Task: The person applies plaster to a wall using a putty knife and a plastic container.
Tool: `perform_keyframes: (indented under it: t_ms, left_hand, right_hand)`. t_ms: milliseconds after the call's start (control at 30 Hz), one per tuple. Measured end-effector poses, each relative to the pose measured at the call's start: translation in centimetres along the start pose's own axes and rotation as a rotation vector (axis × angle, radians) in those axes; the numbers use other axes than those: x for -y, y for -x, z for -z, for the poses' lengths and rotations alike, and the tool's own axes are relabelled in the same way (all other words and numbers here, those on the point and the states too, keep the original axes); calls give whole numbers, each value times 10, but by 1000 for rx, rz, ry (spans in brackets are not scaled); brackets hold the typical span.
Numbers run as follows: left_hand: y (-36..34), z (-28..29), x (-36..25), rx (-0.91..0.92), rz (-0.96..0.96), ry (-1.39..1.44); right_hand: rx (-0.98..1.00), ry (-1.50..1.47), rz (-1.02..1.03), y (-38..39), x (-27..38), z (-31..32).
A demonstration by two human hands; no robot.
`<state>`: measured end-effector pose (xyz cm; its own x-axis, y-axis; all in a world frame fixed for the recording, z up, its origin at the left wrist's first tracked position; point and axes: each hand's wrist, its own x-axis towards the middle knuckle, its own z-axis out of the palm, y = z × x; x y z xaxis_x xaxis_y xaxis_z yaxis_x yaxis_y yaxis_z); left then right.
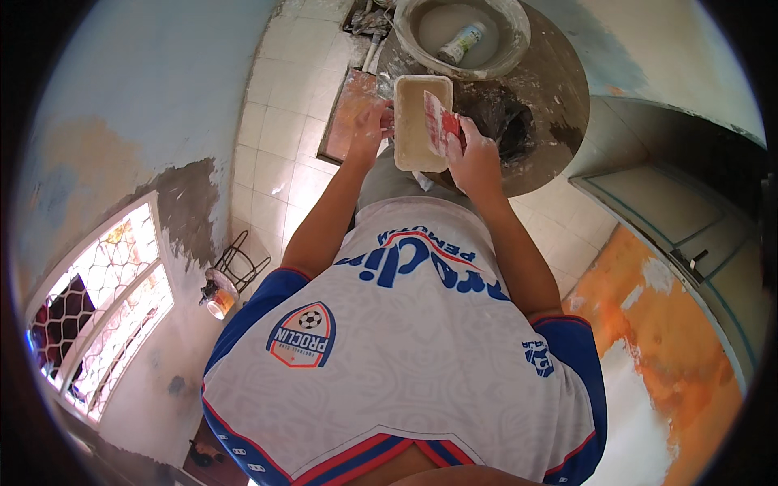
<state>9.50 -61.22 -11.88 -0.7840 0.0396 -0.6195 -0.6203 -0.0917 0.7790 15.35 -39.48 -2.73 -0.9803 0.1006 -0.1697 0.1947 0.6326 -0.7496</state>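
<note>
In my right hand (472,154) is a red putty knife (444,123), its wide blade smeared with white paste. My fingers close round its handle, and the blade is over the inside of a pale rectangular tub (405,150). The tub's inner walls and floor carry a cream-coloured coating. Beside the tub's left wall is my left hand (374,130), with its fingers apart and slightly bent. Their tips come close to the wall; whether they touch it I cannot tell. Under the tub is the left part of a stained round table (559,61).
A large basin (519,36) of cloudy liquid stands at the table's far side, with a bottle (462,44) in it. Crumpled black plastic (512,130) lies right of my right hand. A reddish-brown board (344,113) is left of the table. A wire-frame stand (243,263) is near the left wall.
</note>
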Motion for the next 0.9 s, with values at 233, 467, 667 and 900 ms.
perform_keyframes:
  t_ms: [233, 467, 667, 900]
  left_hand:
    - [29, 2, 22, -4, 11, -51]
    - [23, 4, 16, 47, -16, -47]
    - [20, 12, 12, 107, 22, -60]
    - [3, 16, 23, 145, -32, -74]
  right_hand:
    - [30, -133, -82, -8, -5, 1]
    - [90, -45, 53, -14, -10, -30]
    - [66, 29, -48, -10, 19, -38]
    - [20, 114, -46, -20, 24, -52]
